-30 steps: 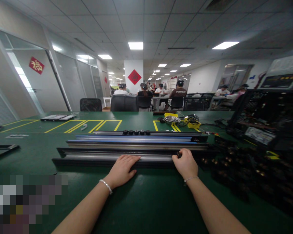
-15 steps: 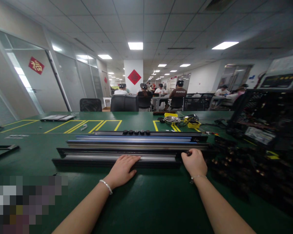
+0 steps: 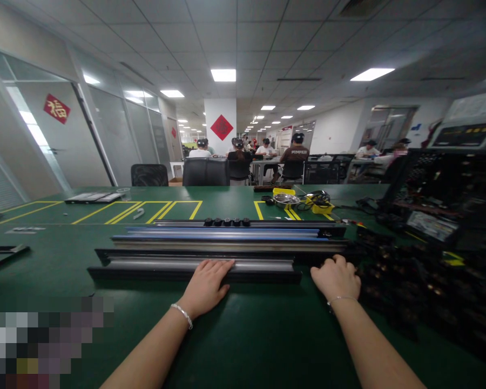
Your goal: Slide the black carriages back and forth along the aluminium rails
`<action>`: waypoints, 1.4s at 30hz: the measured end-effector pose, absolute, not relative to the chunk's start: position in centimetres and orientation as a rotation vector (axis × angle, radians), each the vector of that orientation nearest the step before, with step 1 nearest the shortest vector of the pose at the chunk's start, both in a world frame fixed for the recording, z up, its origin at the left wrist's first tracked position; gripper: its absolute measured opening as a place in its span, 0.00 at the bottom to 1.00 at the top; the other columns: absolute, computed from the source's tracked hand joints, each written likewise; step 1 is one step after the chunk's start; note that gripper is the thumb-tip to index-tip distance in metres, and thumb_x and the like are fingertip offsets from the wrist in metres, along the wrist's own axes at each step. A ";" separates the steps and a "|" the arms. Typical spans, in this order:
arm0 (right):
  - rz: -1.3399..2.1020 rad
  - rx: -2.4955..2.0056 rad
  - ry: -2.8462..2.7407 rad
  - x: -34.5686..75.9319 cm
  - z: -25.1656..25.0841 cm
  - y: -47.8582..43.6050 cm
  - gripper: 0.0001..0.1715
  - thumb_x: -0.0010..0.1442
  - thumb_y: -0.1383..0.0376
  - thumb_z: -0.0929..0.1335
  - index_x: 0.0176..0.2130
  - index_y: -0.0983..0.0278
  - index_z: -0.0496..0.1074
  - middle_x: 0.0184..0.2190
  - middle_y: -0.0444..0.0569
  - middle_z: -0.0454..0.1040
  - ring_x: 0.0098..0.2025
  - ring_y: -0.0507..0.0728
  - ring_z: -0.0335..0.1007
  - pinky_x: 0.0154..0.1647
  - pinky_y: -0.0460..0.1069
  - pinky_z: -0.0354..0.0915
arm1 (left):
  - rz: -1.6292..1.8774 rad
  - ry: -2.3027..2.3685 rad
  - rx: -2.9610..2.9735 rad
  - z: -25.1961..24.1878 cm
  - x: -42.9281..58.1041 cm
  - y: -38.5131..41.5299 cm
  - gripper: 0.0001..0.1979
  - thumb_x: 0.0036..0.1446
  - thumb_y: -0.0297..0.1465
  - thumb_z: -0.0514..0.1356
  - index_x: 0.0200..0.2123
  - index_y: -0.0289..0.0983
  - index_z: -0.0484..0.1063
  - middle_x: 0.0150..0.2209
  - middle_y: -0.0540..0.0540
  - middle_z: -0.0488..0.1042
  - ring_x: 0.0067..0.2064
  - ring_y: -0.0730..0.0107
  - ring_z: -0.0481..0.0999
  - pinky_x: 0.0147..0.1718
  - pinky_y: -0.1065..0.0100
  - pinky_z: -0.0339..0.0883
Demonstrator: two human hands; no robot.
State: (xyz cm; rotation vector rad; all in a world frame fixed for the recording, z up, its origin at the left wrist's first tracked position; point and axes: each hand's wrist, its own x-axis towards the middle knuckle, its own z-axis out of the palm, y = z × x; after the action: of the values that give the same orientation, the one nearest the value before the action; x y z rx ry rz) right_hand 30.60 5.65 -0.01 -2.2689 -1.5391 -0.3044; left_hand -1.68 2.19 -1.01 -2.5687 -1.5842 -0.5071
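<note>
A long black rail [image 3: 154, 273] with a silvery grey inner channel lies across the table in front of me. My left hand [image 3: 208, 281] rests flat on its middle, fingers stretched out over the channel. Just past the rail's right end is my right hand [image 3: 337, 278], back of the hand up and fingers curled under. Whatever those fingers hold, if anything, is hidden. Behind the front rail lie more long strips, among them one with blue edges [image 3: 222, 234]. Several small black round pieces [image 3: 227, 222] stand in a row on the rearmost strip.
A heap of dark parts [image 3: 421, 286] spreads over the table's right side, before an open black computer case [image 3: 445, 189]. Farther back are a metal bowl [image 3: 287, 200], cables [image 3: 318, 198] and a yellow tray [image 3: 321, 207]. A flat dark frame [image 3: 4, 254] lies left. People sit beyond.
My right hand has moved right, off the rail's right end and toward the dark heap; the dark piece seen at its fingers no longer shows. The left hand stays on the rail.
</note>
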 end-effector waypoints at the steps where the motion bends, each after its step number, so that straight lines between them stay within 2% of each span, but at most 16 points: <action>1: -0.331 -2.248 -1.541 30.4 0.1 5.6 0.20 0.49 0.60 0.61 0.38 0.67 0.72 0.48 0.58 0.64 0.47 0.67 0.58 0.40 0.58 0.59 | -0.509 -1.595 -2.565 -1.0 -1.6 2.3 0.31 0.51 0.33 0.56 0.59 0.46 0.51 0.55 0.48 0.65 0.55 0.62 0.61 0.55 0.57 0.46; 6: -0.456 -2.003 -1.562 29.6 1.2 7.1 0.19 0.52 0.66 0.59 0.42 0.66 0.70 0.45 0.54 0.68 0.45 0.61 0.61 0.43 0.54 0.59 | -0.557 -1.687 -2.486 -1.2 -1.0 2.4 0.24 0.57 0.33 0.49 0.58 0.44 0.53 0.53 0.47 0.66 0.53 0.62 0.62 0.50 0.58 0.51; 13: -0.195 -1.824 -2.030 28.7 2.6 14.8 0.23 0.56 0.68 0.54 0.45 0.68 0.71 0.46 0.54 0.70 0.49 0.57 0.62 0.52 0.49 0.55 | -0.499 -1.720 -2.377 -1.4 -0.5 2.3 0.24 0.58 0.32 0.49 0.59 0.44 0.52 0.51 0.45 0.67 0.49 0.63 0.64 0.45 0.60 0.55; 18: -0.076 -1.770 -2.277 25.9 3.2 20.0 0.23 0.57 0.63 0.56 0.46 0.65 0.71 0.49 0.51 0.70 0.50 0.56 0.63 0.50 0.48 0.55 | -0.493 -1.710 -2.351 -1.3 -0.6 2.3 0.24 0.58 0.32 0.51 0.58 0.45 0.53 0.49 0.46 0.68 0.46 0.64 0.65 0.43 0.61 0.56; 23: 0.035 -1.862 -2.403 23.1 2.6 23.2 0.25 0.58 0.59 0.54 0.37 0.66 0.75 0.42 0.56 0.73 0.44 0.60 0.67 0.44 0.51 0.59 | -0.480 -1.700 -2.340 -1.4 -0.6 2.4 0.25 0.57 0.32 0.53 0.58 0.46 0.53 0.48 0.48 0.68 0.45 0.66 0.66 0.42 0.63 0.57; 29: 0.135 -1.948 -2.449 22.2 2.2 25.4 0.27 0.58 0.55 0.54 0.40 0.67 0.73 0.42 0.57 0.73 0.44 0.59 0.68 0.41 0.49 0.59 | -0.476 -1.702 -2.350 -1.5 -0.7 2.5 0.25 0.57 0.33 0.53 0.58 0.46 0.52 0.49 0.48 0.68 0.46 0.65 0.66 0.42 0.62 0.58; 36: -0.004 -1.977 -2.355 22.0 2.9 25.7 0.32 0.52 0.44 0.58 0.42 0.63 0.71 0.46 0.57 0.69 0.48 0.63 0.63 0.43 0.55 0.57 | -0.476 -1.701 -2.342 -1.5 -0.6 2.8 0.26 0.57 0.34 0.52 0.59 0.46 0.51 0.51 0.48 0.66 0.46 0.66 0.65 0.43 0.62 0.58; 42: -0.164 -1.912 -2.305 21.3 3.6 24.8 0.28 0.53 0.45 0.60 0.41 0.63 0.70 0.44 0.54 0.70 0.48 0.62 0.62 0.42 0.54 0.55 | -0.505 -1.708 -2.344 -1.8 -0.6 3.1 0.26 0.57 0.34 0.53 0.58 0.47 0.52 0.51 0.50 0.67 0.46 0.65 0.65 0.44 0.61 0.58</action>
State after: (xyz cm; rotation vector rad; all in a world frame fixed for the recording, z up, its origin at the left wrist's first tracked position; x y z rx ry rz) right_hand 21.30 24.83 3.63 -1.9117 -2.3052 -0.1635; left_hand -0.61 3.09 -1.77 -2.3437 -1.7078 -0.5055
